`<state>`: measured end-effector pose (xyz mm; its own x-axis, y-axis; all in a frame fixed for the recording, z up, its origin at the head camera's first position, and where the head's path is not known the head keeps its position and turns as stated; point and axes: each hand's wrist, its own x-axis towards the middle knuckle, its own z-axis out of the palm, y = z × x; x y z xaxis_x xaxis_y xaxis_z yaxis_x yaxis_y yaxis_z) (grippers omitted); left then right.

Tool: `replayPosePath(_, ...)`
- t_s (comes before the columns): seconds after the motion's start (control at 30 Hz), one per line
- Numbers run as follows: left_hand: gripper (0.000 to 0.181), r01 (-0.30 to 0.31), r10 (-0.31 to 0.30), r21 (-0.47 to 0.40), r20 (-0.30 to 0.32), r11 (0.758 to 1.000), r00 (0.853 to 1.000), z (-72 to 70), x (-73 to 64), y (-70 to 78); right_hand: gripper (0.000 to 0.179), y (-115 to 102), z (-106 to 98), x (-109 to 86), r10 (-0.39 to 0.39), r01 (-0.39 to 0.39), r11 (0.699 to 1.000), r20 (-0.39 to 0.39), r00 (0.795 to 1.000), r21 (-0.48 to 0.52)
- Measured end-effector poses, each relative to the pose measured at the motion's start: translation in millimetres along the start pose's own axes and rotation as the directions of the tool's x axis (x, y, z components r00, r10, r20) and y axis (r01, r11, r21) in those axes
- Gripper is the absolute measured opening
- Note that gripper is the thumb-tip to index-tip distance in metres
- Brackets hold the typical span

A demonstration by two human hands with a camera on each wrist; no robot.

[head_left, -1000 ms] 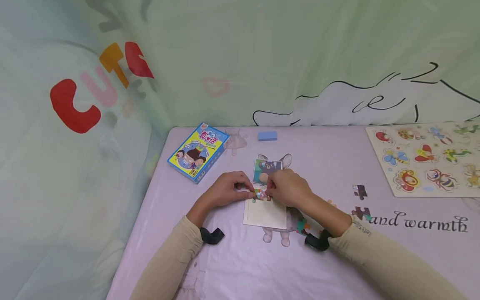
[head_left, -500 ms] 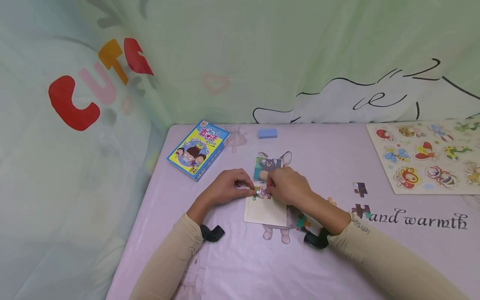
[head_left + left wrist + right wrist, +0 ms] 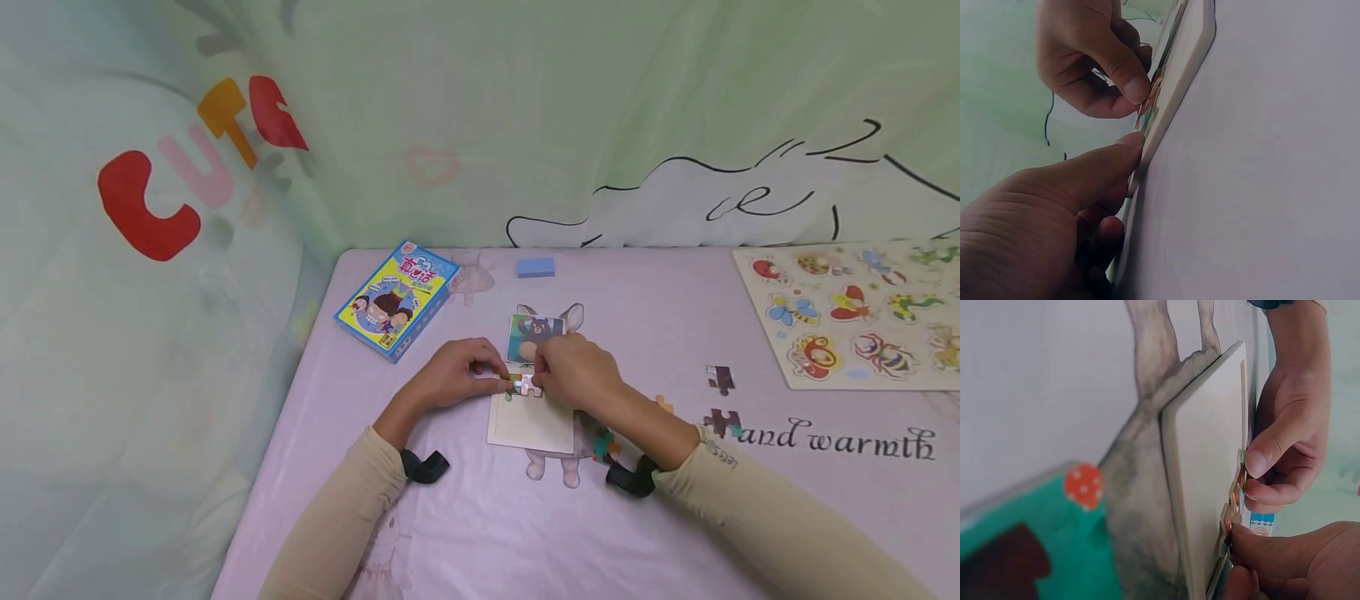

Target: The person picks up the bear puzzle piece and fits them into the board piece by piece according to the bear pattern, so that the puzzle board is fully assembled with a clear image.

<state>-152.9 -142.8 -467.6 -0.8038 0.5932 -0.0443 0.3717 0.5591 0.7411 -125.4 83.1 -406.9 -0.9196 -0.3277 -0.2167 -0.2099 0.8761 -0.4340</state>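
A shallow pale puzzle board (image 3: 528, 427) lies before me, with a short row of joined jigsaw pieces (image 3: 517, 386) along its far edge. My left hand (image 3: 459, 375) pinches the leftmost piece at the board's left edge between thumb and forefinger. From the other side my right hand (image 3: 579, 372) pinches a jigsaw piece (image 3: 531, 386) in that row; its fingers partly cover it. In the right wrist view, the right hand's thumb (image 3: 1254, 547) bears on the near end of the row. Just beyond the board is a bear picture card (image 3: 522, 333), partly behind my right hand.
Loose jigsaw pieces (image 3: 721, 379) lie right of the board, some partly under my right forearm. A yellow-and-blue box (image 3: 397, 300) stands at back left and a blue block (image 3: 535, 267) at the back. An insect puzzle board (image 3: 847, 321) lies at the far right.
Both hands stay at the row of pieces and barely move. The row's glossy surface catches more light now. The head view shifted slightly after the first frame.
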Motion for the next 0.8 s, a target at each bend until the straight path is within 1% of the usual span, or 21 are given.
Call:
replayPosePath(0.3,0.01,-0.004,0.004,0.002,-0.003,1.0,1.0,0.4,-0.2,-0.1,0.018,-1,0,1.2,0.014,-0.014,1.0,0.007,1.0,-0.011)
replayPosePath(0.43,0.009,-0.013,0.013,0.005,-0.008,1.0,1.0,0.5,-0.1,-0.1,0.019,-1,1,0.5,0.016,-0.016,1.0,-0.001,1.0,-0.004)
replayPosePath(0.67,0.009,-0.025,0.025,0.001,-0.008,1.0,1.0,0.1,-0.2,0.4,0.022,3,-3,-6.1,0.023,-0.022,1.0,-0.034,0.999,0.02)
replayPosePath(0.8,0.009,-0.029,0.029,0.0,-0.007,1.0,1.0,-1.2,-1.1,0.8,0.023,9,-5,-9.6,0.032,-0.032,0.999,-0.018,0.999,-0.004)
